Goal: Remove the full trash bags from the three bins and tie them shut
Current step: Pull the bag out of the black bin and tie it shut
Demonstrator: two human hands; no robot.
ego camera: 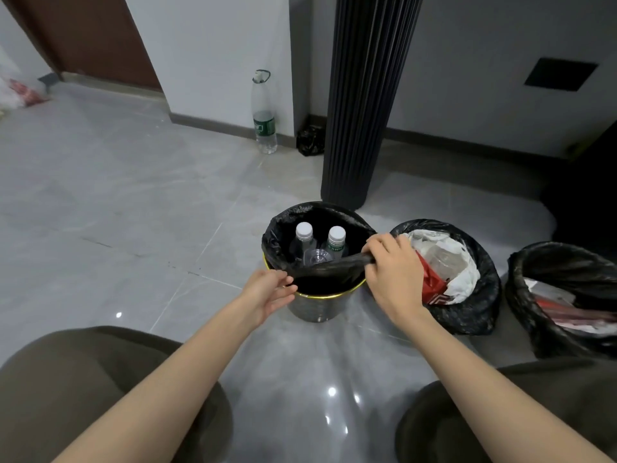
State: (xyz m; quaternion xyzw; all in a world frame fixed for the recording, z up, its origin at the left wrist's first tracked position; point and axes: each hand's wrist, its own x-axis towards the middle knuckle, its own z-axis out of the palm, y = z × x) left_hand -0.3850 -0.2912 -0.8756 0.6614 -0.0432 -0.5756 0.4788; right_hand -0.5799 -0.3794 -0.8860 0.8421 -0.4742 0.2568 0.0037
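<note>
Three bins lined with black trash bags stand on the floor in front of me. The left bin [317, 304] is metal with a yellow rim; its black bag [320, 272] holds two capped plastic bottles [303, 237] and a clear cup. My right hand [392, 265] grips the bag's near edge, bunched and lifted off the rim. My left hand [268, 290] touches the bag's edge at the bin's left rim with loosely bent fingers. The middle bin's bag [467, 309] holds white plastic and red packaging. The right bin's bag [547, 269] holds paper and red wrappers.
A dark ribbed column [360, 105] rises just behind the bins. A tall clear bottle [264, 118] and a small black bag [310, 140] sit by the wall. My knees fill the lower corners. Grey tiled floor spreads to the left.
</note>
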